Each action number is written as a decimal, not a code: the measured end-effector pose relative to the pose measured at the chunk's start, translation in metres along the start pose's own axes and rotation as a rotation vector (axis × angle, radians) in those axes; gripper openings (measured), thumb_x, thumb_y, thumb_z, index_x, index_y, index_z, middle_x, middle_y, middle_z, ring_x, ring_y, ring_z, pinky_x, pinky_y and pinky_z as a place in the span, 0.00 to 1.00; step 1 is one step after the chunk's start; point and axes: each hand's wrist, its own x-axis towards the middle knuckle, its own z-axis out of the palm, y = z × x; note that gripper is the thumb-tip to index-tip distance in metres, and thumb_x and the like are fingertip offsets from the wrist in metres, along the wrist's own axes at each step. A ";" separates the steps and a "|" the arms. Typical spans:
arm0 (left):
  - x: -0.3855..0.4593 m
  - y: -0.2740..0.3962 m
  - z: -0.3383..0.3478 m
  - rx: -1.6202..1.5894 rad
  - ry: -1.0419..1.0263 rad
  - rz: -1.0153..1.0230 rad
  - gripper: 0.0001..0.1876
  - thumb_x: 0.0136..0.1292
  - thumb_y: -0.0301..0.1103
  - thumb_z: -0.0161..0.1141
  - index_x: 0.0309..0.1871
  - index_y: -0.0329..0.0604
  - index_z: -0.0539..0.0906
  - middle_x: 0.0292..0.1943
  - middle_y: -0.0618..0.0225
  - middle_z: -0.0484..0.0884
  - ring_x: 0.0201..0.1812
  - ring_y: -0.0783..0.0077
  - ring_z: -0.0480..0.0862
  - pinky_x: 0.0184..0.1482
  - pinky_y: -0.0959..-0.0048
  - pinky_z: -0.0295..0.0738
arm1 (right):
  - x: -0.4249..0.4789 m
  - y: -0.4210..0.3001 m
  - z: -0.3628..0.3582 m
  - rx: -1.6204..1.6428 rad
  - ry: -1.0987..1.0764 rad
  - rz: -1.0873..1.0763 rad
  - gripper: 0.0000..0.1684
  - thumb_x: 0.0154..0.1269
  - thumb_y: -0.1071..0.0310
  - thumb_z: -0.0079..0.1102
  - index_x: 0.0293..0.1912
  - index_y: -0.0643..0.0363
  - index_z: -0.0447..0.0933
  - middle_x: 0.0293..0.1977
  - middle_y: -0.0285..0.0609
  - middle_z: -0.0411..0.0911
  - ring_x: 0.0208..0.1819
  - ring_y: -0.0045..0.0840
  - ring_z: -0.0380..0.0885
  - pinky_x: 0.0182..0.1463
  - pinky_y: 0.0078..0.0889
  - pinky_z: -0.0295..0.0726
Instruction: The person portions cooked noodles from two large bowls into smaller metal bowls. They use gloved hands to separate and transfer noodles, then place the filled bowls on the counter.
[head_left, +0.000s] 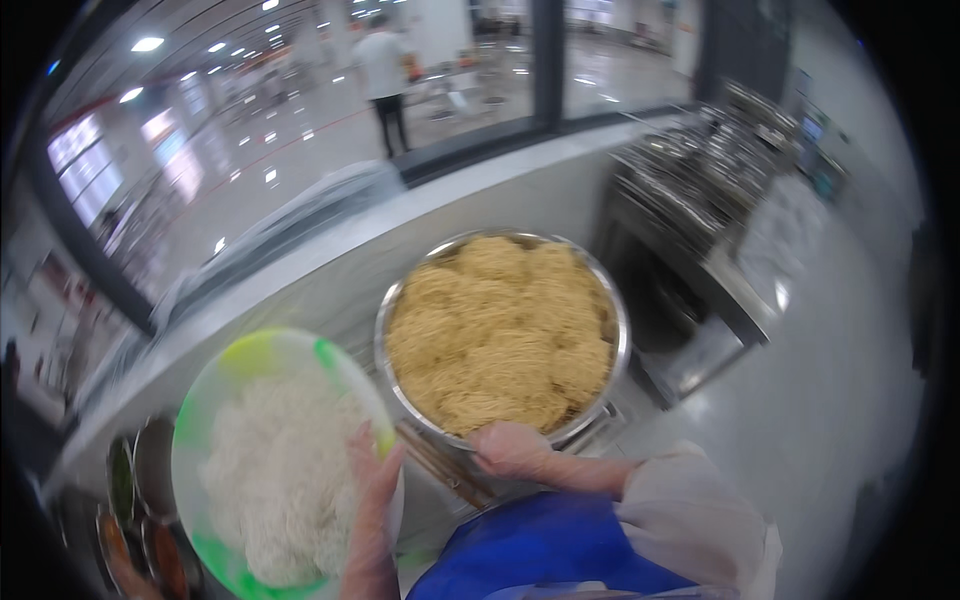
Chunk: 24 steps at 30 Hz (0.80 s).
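Observation:
My right hand (511, 450) is closed on the near rim of a round stainless-steel basin (624, 330). Coiled yellow noodles (499, 330) are heaped inside it. To its left stands a translucent plastic basin (189, 442) with green and yellow patches, holding a mound of white food (277, 472), rice or fine rice noodles. My left hand (373, 465) is at the right rim of this basin, thumb apart from the fingers. Blur hides whether it grips the rim. Between the two basins lie brown wooden sticks (446, 466).
Metal containers (156, 469) with green and reddish food stand at far left; another person's hand (133, 576) seems to reach in there. A ledge (480, 176) with window frames runs behind. Steel equipment (697, 195) stands at right. A person (382, 64) is beyond the window.

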 end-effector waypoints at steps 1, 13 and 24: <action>-0.001 0.009 -0.003 0.099 -0.008 -0.031 0.42 0.62 0.47 0.75 0.76 0.37 0.72 0.68 0.42 0.74 0.73 0.43 0.70 0.75 0.51 0.65 | -0.004 0.000 -0.003 0.034 0.019 0.023 0.16 0.71 0.54 0.61 0.41 0.59 0.78 0.32 0.50 0.83 0.37 0.48 0.85 0.39 0.53 0.85; -0.004 0.049 -0.016 -0.086 -0.297 -0.111 0.47 0.63 0.33 0.66 0.84 0.32 0.59 0.83 0.39 0.59 0.84 0.45 0.58 0.84 0.57 0.52 | -0.019 -0.004 -0.017 0.082 0.259 -0.005 0.29 0.73 0.46 0.64 0.58 0.61 0.79 0.45 0.48 0.83 0.47 0.45 0.83 0.52 0.46 0.84; -0.028 0.065 -0.018 0.472 -0.040 0.002 0.40 0.68 0.34 0.61 0.81 0.29 0.63 0.80 0.38 0.63 0.81 0.39 0.61 0.83 0.51 0.52 | -0.121 0.041 -0.056 0.262 0.601 0.082 0.27 0.68 0.58 0.69 0.62 0.61 0.80 0.57 0.47 0.84 0.57 0.42 0.82 0.64 0.45 0.80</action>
